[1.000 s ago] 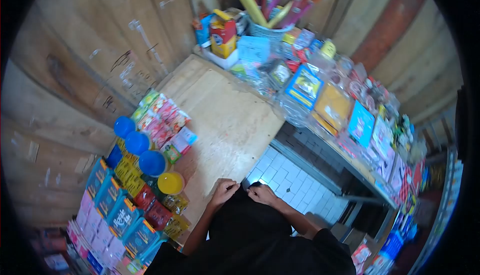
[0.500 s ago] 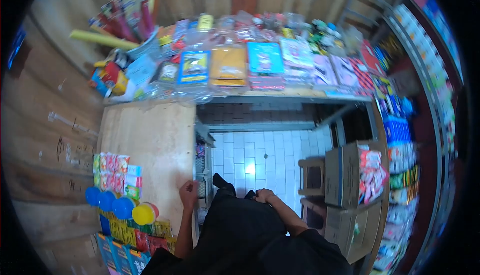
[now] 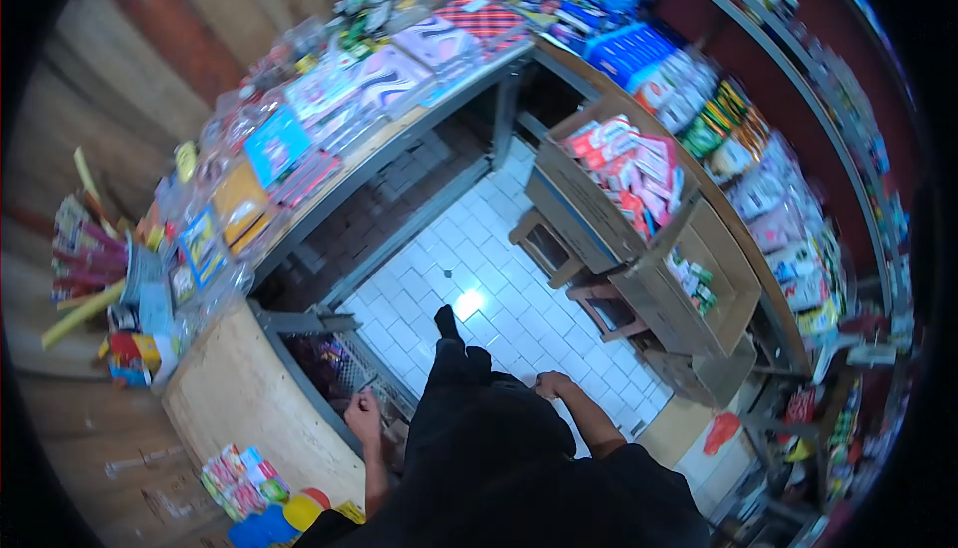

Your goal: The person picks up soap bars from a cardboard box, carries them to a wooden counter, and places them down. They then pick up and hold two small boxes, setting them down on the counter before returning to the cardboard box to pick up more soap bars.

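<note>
My left hand [image 3: 363, 415] is beside the edge of the wooden table [image 3: 254, 388], its fingers curled in and nothing visible in them. On my other side, my right hand [image 3: 552, 385] hangs close to my dark clothing [image 3: 489, 438], over the tiled floor. Its fingers are also curled, and no object shows in them. A cardboard box [image 3: 579, 214] holding pink and red packets [image 3: 629, 169] stands ahead of my right hand. Behind it is a second open cardboard box [image 3: 733, 283] with a few small packets inside.
Stools [image 3: 547, 249] stand below the boxes on the white tiled floor [image 3: 419, 259]. A long counter ahead carries notebooks [image 3: 399, 77], an orange-brown packet stack [image 3: 239, 204] and bottles. Hanging packets [image 3: 763, 194] line the right side. Candy packs [image 3: 239, 478] and blue-lidded jars [image 3: 261, 528] sit at lower left.
My view has turned to the right, so the counter slants and the boxes sit nearer the middle. Both hands stay low at my sides, with fingers curled.
</note>
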Demonstrator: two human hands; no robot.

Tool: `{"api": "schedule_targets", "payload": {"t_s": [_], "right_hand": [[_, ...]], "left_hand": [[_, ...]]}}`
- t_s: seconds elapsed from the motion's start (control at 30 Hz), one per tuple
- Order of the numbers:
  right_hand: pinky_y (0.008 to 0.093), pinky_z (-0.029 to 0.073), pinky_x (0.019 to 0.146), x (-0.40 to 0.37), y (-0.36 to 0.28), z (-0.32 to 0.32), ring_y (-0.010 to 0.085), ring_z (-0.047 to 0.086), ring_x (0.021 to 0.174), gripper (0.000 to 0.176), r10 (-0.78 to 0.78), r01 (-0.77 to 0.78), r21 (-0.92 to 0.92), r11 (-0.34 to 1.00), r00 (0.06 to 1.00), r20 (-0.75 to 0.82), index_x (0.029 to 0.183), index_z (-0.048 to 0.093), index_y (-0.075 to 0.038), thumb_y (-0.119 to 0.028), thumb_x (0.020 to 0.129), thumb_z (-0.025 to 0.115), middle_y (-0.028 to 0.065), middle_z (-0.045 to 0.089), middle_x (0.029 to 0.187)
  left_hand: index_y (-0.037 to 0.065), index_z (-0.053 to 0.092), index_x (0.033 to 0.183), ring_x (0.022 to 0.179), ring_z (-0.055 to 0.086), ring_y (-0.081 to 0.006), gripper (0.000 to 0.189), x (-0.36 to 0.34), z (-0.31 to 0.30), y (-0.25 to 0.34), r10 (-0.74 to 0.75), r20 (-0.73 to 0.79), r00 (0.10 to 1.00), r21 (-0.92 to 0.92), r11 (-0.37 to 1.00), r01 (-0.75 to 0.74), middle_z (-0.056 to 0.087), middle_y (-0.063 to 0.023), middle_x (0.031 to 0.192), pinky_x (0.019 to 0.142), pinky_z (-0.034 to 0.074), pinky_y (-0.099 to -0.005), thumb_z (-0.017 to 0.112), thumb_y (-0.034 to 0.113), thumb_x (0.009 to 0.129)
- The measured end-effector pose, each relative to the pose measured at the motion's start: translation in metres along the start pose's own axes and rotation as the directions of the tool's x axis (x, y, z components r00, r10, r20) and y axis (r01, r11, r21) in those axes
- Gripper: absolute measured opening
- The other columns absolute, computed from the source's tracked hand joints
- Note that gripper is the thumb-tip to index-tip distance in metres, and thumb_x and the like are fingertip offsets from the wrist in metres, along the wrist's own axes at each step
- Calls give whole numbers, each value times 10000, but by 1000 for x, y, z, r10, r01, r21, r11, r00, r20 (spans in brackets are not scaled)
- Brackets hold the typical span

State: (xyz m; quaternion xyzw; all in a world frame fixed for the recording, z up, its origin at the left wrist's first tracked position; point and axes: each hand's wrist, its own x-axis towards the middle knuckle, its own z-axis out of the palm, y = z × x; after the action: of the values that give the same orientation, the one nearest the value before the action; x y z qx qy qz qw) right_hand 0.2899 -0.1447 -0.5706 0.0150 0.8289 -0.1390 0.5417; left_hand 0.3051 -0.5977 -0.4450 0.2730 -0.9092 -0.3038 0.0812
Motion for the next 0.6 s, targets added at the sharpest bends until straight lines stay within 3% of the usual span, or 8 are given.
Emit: {"api": "schedule_targets", "payload": {"t_s": [0.03,0.1,0.13,0.23,0.3,0.47,0.53,0.6], "right_hand": [[419,516,866,-8,4,6,292,663,999,489,1,-1,24,1000,1000,-23,1122,675,-139,-504,817,561,132,700,1048],[431,513,859,-5,12,17,307,659,1003,462,15,-25,97,995,994,104,1119,671,-136,-476,830,552,146,695,1053],[438,512,856,1,17,21,315,658,1004,449,15,-38,135,990,986,166,1118,668,-135,-462,836,547,153,693,1056],[457,508,842,27,37,60,338,654,997,384,-42,61,249,967,996,-80,1092,671,-137,-400,846,539,168,689,1053],[467,508,838,14,37,48,345,654,994,347,-9,47,324,945,993,-117,1069,671,-139,-370,841,549,165,689,1054],[477,507,850,13,47,40,347,653,998,290,175,-35,514,857,958,-226,1026,668,-154,-351,828,590,150,690,1041],[477,507,862,13,51,35,343,651,1005,284,198,-48,567,823,958,-206,1021,662,-161,-358,825,603,142,689,1046],[477,509,867,14,56,32,342,652,1002,292,236,-14,632,775,934,-268,1027,663,-166,-369,826,606,136,692,1046]], "left_hand": [[17,641,740,524,537,-235,325,-1,21,-5,2,82,997,-49,999,2,575,-121,583,549,435,-389,666,308,882],[18,663,782,571,570,-189,296,-2,55,3,83,284,955,-198,980,-26,602,-121,618,591,465,-352,679,300,871],[16,667,802,579,573,-181,291,0,75,2,89,407,909,-186,982,-13,611,-112,631,595,468,-344,682,298,870],[12,672,854,591,579,-166,289,13,125,7,88,723,686,-114,993,-8,633,-97,661,591,470,-327,685,300,869],[12,663,877,583,583,-168,297,30,153,17,56,860,507,-27,998,-65,638,-100,672,566,463,-324,680,309,872],[13,640,937,562,591,-171,324,80,213,73,3,967,256,54,975,-215,652,-109,700,503,445,-315,667,332,881],[14,631,961,554,594,-173,337,106,239,102,-22,978,206,73,967,-245,657,-112,712,477,438,-312,662,341,885],[14,622,985,545,598,-174,351,133,273,137,-45,979,198,82,980,-181,663,-115,723,452,431,-309,657,350,889]]}}
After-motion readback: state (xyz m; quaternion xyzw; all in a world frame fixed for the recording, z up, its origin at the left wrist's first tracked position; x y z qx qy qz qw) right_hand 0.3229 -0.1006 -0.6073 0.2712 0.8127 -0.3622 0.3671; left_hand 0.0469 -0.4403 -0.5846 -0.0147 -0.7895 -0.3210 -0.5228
